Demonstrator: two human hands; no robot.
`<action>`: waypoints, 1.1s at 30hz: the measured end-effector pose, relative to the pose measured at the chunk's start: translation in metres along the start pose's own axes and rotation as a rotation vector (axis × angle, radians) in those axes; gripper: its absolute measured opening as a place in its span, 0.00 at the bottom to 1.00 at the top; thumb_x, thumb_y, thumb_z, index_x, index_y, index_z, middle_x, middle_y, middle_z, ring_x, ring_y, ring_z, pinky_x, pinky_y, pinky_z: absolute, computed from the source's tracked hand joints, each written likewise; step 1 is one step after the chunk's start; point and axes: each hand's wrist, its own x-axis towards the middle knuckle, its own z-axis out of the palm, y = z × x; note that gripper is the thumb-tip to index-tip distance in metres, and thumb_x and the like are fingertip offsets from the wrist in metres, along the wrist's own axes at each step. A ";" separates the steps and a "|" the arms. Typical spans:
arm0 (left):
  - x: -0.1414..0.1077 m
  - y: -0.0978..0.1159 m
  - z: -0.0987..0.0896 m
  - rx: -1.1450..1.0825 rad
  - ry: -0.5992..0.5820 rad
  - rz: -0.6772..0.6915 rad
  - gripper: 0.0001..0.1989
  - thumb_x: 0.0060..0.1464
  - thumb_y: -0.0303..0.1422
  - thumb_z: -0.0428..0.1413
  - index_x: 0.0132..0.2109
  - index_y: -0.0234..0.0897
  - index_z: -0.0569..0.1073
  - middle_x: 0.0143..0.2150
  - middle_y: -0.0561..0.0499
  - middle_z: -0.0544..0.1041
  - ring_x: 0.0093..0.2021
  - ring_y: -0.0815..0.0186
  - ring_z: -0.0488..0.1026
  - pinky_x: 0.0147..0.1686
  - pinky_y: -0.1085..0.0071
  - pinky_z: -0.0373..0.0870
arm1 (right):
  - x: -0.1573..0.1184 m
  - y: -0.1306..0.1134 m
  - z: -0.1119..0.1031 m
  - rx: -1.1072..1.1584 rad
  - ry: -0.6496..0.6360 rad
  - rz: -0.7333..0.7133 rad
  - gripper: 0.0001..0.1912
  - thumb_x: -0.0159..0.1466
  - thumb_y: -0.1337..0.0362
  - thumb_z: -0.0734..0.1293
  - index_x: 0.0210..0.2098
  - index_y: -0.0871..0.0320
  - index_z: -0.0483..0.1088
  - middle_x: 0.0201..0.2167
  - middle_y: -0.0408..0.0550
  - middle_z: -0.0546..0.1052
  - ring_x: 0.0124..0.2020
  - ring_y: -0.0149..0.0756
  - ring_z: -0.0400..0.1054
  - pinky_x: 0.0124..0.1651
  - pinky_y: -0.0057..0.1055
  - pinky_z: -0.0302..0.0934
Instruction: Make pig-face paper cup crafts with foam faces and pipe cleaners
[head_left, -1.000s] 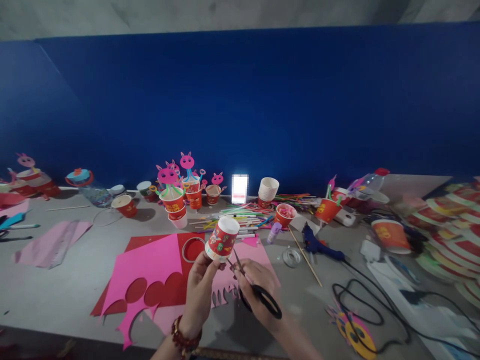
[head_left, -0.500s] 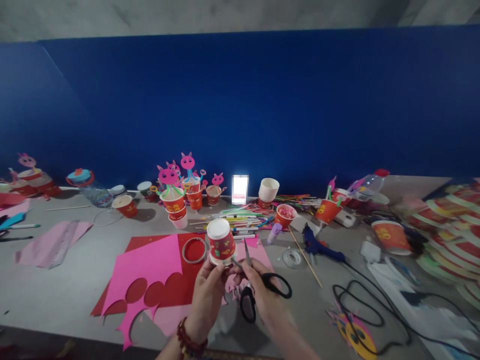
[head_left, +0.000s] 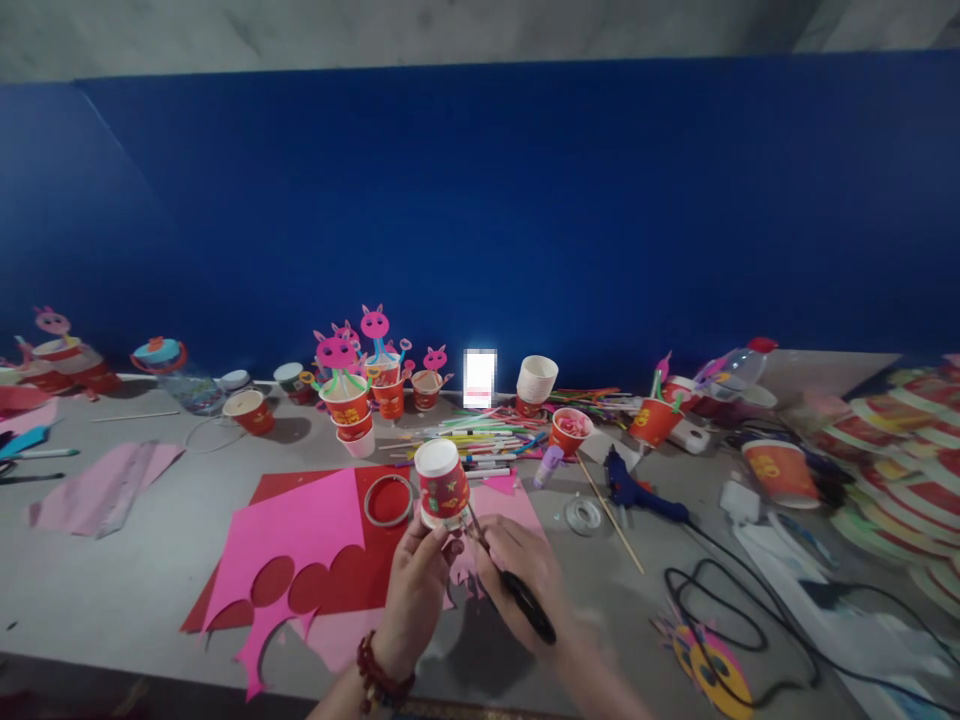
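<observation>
My left hand point(head_left: 418, 575) is closed round the lower part of a red printed paper cup point(head_left: 442, 490), which is upside down with its white base upward. In my right hand point(head_left: 521, 565) is a pair of black-handled scissors point(head_left: 529, 605), its blades reaching up to the cup's rim at the right side. The scissors are seen edge-on, so how far the blades are apart cannot be made out. Under the hands lie pink paper scraps point(head_left: 465, 565) and a red sheet point(head_left: 337, 590). A bright pink sheet point(head_left: 300, 530) with round cut-outs is left of the cup.
A tape ring point(head_left: 388, 500) lies behind my left hand. To the right are a blue glue gun point(head_left: 637, 490) with a looping black cord, a wooden stick point(head_left: 611, 515) and clear tape point(head_left: 583, 515). Behind stand decorated cups point(head_left: 347, 405), scattered markers point(head_left: 487, 443) and a cup stack point(head_left: 537, 380).
My right hand has turned the scissors from lying flat to edge-on and brought the blades to the cup's rim. The cup has stayed almost in place in my left hand.
</observation>
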 end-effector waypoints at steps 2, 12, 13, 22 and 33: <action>0.000 0.002 0.002 -0.003 0.022 0.002 0.16 0.43 0.35 0.70 0.42 0.40 0.81 0.41 0.48 0.84 0.40 0.64 0.79 0.42 0.69 0.74 | 0.000 0.004 0.003 -0.084 -0.014 -0.067 0.11 0.70 0.70 0.58 0.34 0.55 0.68 0.34 0.49 0.79 0.35 0.39 0.74 0.40 0.33 0.67; -0.002 0.009 0.000 0.102 0.039 0.064 0.15 0.46 0.34 0.70 0.43 0.37 0.80 0.37 0.49 0.83 0.33 0.68 0.77 0.36 0.72 0.73 | -0.001 0.026 0.003 -0.379 -0.157 -0.306 0.11 0.71 0.71 0.61 0.34 0.57 0.71 0.35 0.49 0.81 0.33 0.39 0.74 0.35 0.33 0.63; -0.003 0.009 0.001 0.117 0.041 0.072 0.16 0.46 0.35 0.70 0.43 0.37 0.80 0.37 0.49 0.83 0.33 0.68 0.76 0.35 0.73 0.73 | -0.001 0.025 0.002 -0.389 -0.152 -0.310 0.11 0.71 0.70 0.61 0.34 0.57 0.71 0.35 0.49 0.81 0.33 0.40 0.73 0.35 0.33 0.63; 0.001 0.015 -0.003 0.388 0.017 0.168 0.15 0.47 0.39 0.69 0.41 0.35 0.81 0.33 0.48 0.82 0.31 0.65 0.74 0.35 0.70 0.72 | -0.004 0.021 0.010 -0.399 -0.104 -0.322 0.10 0.70 0.71 0.61 0.34 0.57 0.70 0.33 0.50 0.80 0.31 0.39 0.71 0.34 0.32 0.61; -0.004 0.014 0.001 0.573 0.004 0.327 0.15 0.49 0.41 0.68 0.40 0.36 0.80 0.35 0.47 0.82 0.37 0.59 0.77 0.40 0.67 0.73 | -0.005 0.014 0.016 -0.276 -0.078 -0.188 0.12 0.66 0.76 0.59 0.32 0.56 0.68 0.30 0.49 0.77 0.32 0.40 0.72 0.36 0.36 0.66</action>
